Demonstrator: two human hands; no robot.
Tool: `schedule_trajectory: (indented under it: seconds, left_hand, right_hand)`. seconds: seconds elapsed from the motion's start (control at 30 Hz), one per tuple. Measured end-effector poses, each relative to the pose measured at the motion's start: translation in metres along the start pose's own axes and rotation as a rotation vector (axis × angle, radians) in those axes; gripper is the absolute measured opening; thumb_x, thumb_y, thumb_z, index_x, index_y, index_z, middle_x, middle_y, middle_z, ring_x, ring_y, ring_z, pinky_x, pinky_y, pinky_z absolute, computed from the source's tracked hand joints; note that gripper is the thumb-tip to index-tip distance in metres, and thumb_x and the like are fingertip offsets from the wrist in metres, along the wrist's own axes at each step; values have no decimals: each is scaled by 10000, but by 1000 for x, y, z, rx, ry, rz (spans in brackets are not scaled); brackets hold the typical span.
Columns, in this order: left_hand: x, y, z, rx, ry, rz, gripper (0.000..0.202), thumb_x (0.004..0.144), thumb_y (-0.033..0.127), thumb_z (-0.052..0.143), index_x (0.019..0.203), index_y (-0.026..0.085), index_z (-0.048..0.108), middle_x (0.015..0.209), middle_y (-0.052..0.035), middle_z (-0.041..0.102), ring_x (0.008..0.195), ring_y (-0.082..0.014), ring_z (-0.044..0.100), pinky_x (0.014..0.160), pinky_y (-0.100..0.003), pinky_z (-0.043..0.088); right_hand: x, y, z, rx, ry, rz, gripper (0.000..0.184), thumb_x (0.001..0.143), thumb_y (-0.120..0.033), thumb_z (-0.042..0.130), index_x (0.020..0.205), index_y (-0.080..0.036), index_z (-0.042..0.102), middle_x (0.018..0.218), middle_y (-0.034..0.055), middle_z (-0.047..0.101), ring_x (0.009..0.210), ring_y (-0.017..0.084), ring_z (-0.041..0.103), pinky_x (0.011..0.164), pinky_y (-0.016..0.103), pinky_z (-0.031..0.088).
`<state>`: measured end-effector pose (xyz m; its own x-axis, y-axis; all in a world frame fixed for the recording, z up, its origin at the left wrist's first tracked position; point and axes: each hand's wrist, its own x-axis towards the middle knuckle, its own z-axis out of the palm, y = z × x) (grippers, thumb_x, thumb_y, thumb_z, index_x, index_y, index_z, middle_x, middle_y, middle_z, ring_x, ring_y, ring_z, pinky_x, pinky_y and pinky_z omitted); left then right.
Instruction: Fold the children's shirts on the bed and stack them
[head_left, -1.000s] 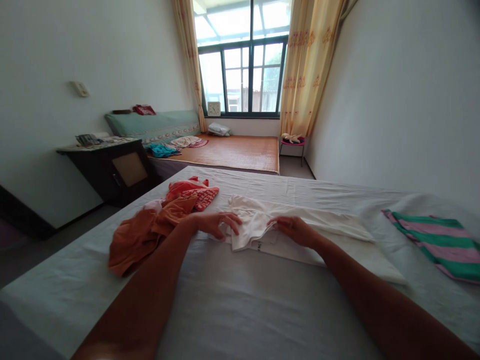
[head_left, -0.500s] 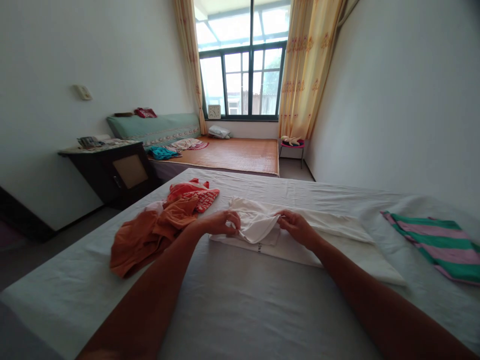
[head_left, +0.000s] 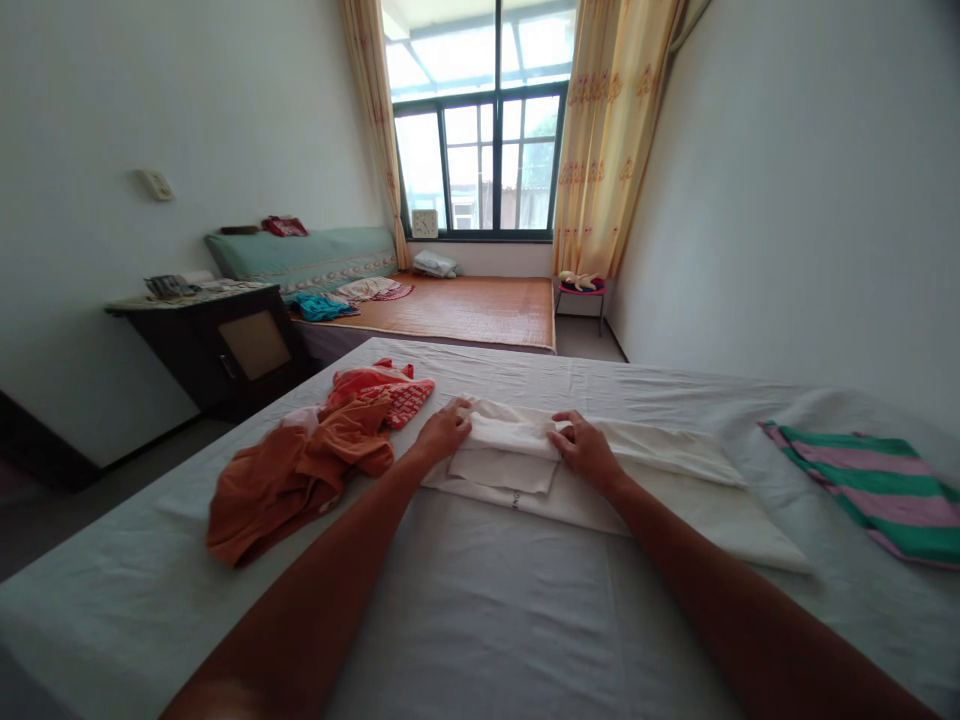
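A white garment [head_left: 600, 495] lies spread on the white bed sheet [head_left: 480, 620] in front of me. Its left part is folded over into a narrow band. My left hand [head_left: 444, 432] grips the left end of that folded band, fingers curled onto the cloth. My right hand [head_left: 581, 446] pinches the band's right end, thumb and fingers closed on the fabric. Both forearms reach forward across the bed.
An orange and red heap of clothes [head_left: 315, 455] lies left of the white garment. A green and pink striped cloth [head_left: 877, 490] lies at the right. Beyond the bed are a dark cabinet [head_left: 217, 345], a second bed with a mat [head_left: 457, 310], a stool [head_left: 583, 290] and a window [head_left: 480, 150].
Both hands lifted the left part of the white garment, carried it forward and laid it down as a flat folded band; they now rest on its two ends.
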<state>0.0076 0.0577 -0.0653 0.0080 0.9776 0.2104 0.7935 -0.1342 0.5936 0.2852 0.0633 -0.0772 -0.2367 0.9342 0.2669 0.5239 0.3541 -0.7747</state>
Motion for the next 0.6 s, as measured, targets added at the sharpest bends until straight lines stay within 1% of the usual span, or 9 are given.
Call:
schedule_trajectory:
  seconds: [0.1, 0.13, 0.2, 0.27, 0.33, 0.4, 0.47, 0.53, 0.6]
  left_hand:
    - [-6, 12, -4, 267, 48, 20, 411, 836, 246, 499, 1247, 233, 502, 820, -39, 659, 796, -212, 624, 737, -305, 459]
    - [-9, 16, -5, 333, 79, 56, 419, 843, 238, 492, 1262, 232, 503, 924, -71, 662, 892, -236, 616, 795, -333, 459]
    - [-13, 24, -1, 392, 118, 209, 408, 858, 182, 457, 1258, 219, 528, 1146, -118, 607, 1100, -266, 539, 941, -387, 411]
    - [-18, 32, 9, 366, 58, 410, 416, 877, 136, 407, 1267, 210, 532, 1304, -118, 525, 1259, -257, 420, 1065, -407, 312]
    - [-22, 36, 23, 318, -97, 541, 415, 912, 189, 392, 1315, 197, 491, 1391, -108, 466, 1330, -242, 348, 1114, -405, 250]
    - [-26, 36, 36, 306, -237, 559, 464, 943, 323, 383, 1382, 173, 413, 1457, -120, 393, 1368, -249, 302, 1124, -411, 227]
    - [-30, 33, 43, 323, -310, 533, 546, 952, 436, 348, 1426, 166, 345, 1501, -131, 321, 1394, -261, 252, 1129, -423, 199]
    - [-32, 31, 43, 335, -328, 524, 574, 955, 489, 309, 1451, 200, 302, 1526, -115, 269, 1413, -262, 201, 1135, -431, 161]
    - [-33, 31, 39, 333, -338, 530, 564, 955, 514, 291, 1461, 265, 282, 1540, -85, 240, 1420, -260, 177, 1135, -438, 143]
  right_hand:
    - [-2, 1, -8, -208, 74, -98, 314, 804, -331, 539, 1080, -180, 543, 720, 8, 646, 559, 156, 578, 570, 280, 446]
    - [-4, -1, -10, -277, 107, -147, 308, 815, -301, 530, 1098, -180, 549, 780, 31, 655, 625, 170, 597, 613, 294, 459]
    - [-8, -8, -9, -396, 146, -284, 299, 861, -234, 471, 1141, -190, 564, 955, 87, 665, 828, 207, 617, 756, 337, 471]
    - [-13, -17, -3, -482, 81, -440, 348, 909, -199, 393, 1217, -205, 556, 1172, 112, 625, 1096, 233, 549, 935, 385, 411]
    - [-20, -23, 7, -540, -71, -524, 401, 943, -253, 366, 1319, -201, 494, 1339, 109, 537, 1267, 238, 431, 1047, 419, 319]
    - [-27, -24, 16, -574, -217, -519, 496, 950, -380, 376, 1398, -171, 406, 1436, 124, 437, 1336, 242, 358, 1096, 433, 258]
    - [-31, -22, 20, -578, -301, -482, 598, 937, -493, 367, 1428, -153, 361, 1466, 140, 387, 1359, 245, 329, 1114, 432, 234]
    - [-32, -17, 18, -552, -333, -463, 605, 944, -524, 317, 1432, -168, 362, 1463, 127, 396, 1365, 228, 322, 1118, 413, 235]
    - [-29, -11, 11, -536, -308, -413, 585, 961, -508, 265, 1427, -172, 375, 1459, 116, 405, 1368, 215, 318, 1114, 397, 250]
